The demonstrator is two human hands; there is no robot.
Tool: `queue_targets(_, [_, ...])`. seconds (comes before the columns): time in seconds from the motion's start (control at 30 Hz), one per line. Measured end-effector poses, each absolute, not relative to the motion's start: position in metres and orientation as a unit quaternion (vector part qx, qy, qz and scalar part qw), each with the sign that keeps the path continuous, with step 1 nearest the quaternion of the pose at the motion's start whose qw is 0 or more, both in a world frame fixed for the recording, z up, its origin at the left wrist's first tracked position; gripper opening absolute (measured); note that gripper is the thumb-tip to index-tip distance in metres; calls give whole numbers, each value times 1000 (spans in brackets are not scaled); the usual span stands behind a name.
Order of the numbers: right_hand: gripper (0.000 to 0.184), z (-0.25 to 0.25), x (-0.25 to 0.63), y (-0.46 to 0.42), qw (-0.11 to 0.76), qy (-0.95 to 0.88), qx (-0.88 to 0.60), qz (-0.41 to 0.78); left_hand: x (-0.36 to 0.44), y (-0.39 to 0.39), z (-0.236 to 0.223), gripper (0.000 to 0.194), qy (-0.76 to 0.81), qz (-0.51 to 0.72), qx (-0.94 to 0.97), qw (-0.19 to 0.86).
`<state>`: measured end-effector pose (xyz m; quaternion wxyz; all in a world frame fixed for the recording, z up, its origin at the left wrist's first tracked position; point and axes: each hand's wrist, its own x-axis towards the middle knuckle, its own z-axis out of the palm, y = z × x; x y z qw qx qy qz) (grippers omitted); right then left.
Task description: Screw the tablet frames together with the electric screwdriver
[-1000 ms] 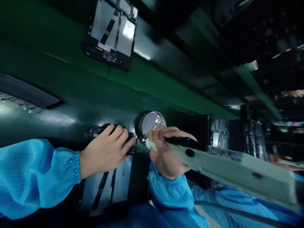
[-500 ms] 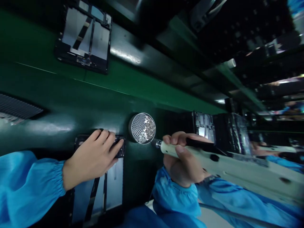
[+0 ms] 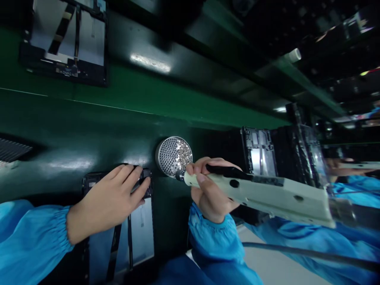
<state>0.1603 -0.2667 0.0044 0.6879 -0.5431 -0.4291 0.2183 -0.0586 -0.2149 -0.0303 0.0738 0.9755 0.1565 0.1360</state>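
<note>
My left hand [image 3: 109, 198] lies flat, fingers stretched, on the top edge of an opened tablet chassis [image 3: 139, 233] on the green bench. My right hand [image 3: 209, 190] is wrapped round a cream-coloured electric screwdriver [image 3: 261, 194], whose tip sits at the near rim of a round perforated metal screw dish [image 3: 173, 155] holding several small screws. Both arms wear blue sleeves. The screwdriver's cable [image 3: 297, 253] trails off to the right.
Another opened tablet chassis [image 3: 65, 39] lies at the far left on the green conveyor surface [image 3: 148, 99]. A stack of dark chassis parts [image 3: 267, 150] stands right of the dish. A ribbed black mat [image 3: 12, 148] is at the left edge. Another person's blue sleeve [image 3: 359, 186] shows far right.
The screwdriver tip has moved left, back to the rim of the screw dish. My left hand stays on the tablet. The view has shifted, sliding everything leftward.
</note>
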Motion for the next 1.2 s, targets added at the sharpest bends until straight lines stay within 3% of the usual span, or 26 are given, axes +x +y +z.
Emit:
queue_targets(0.4, [30, 2, 163, -269, 679, -433, -552, 216, -58, -217, -27, 51, 197, 154, 968, 29])
queue_targets(0.57, [34, 31, 156, -272, 674, -464, -529, 225, -58, -218, -30, 56, 200, 148, 968, 28])
queue_targets(0.8, [50, 53, 113, -275, 579, -528, -532, 321, -57, -218, -29, 58, 209, 138, 967, 39])
queue_targets(1.2, [41, 36, 103, -269, 578, -539, -523, 319, -53, -217, -26, 42, 203, 155, 964, 71])
